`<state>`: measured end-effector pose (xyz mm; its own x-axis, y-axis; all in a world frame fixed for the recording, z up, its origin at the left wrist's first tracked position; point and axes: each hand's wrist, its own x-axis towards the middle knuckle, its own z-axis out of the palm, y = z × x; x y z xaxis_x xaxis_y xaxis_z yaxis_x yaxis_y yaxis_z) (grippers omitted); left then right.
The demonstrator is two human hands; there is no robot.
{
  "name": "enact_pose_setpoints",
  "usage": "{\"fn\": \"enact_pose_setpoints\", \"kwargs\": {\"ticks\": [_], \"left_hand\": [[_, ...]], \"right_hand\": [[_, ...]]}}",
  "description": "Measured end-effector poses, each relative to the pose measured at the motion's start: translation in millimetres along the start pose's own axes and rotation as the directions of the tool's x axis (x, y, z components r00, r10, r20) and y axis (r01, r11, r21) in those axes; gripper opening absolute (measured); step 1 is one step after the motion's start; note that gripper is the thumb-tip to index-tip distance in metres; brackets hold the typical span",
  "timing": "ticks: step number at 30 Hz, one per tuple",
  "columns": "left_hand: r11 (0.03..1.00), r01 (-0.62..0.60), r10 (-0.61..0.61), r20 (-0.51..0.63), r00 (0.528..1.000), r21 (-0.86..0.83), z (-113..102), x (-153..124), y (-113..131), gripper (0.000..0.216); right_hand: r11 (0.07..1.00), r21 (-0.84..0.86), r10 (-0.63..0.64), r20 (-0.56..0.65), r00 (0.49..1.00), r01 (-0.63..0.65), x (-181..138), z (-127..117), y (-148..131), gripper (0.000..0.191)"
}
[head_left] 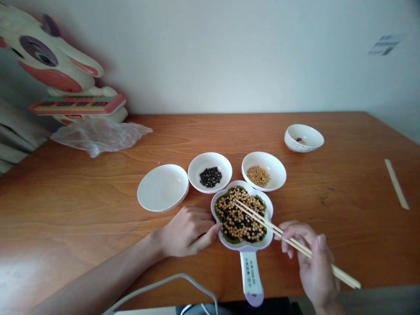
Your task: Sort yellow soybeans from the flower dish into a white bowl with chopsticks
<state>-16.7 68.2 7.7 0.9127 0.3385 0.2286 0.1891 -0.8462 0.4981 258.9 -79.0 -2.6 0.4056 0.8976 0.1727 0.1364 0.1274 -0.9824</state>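
Taking the flower-shaped dish (269, 210) as the clock's centre, with twelve toward the wall, a pale cable (183, 275) arches up from seven o'clock, nearest the body, and the dish's handle points to six. The right hand (315, 260), at four, is closed around a pair of chopsticks (303, 250), whose tips lie close together over the mixed pale, dark and green beans in the dish; whether they pinch one, I cannot tell. The left hand (188, 232), at nine, has curled fingers and its thumb at the rim, though how firmly it grips is unclear. Smooth round beans could slip out if the tips cross or squeeze off-centre, and a hard poke or a slack left hand could let the dish skid or tip. Beyond stand a white bowl (164, 186) at ten, a bowl of black beans (193, 175) at eleven and a bowl of pale beans (277, 170) at one; being so close to the dish, these two could be nudged by any slide. Farther toward one, another bowl (310, 138) holds a few pieces on the surface (344, 175).
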Motion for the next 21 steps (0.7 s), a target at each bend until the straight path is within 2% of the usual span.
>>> {"fn": "enact_pose_setpoints", "kwargs": {"ticks": [21], "left_hand": [[1.000, 0.022, -0.022, 0.030, 0.999, -0.007, 1.1, -1.7, -0.7, 0.042]], "right_hand": [[1.000, -0.026, 0.014, 0.084, 0.996, -0.011, -0.9, -0.7, 0.2, 0.062]]}}
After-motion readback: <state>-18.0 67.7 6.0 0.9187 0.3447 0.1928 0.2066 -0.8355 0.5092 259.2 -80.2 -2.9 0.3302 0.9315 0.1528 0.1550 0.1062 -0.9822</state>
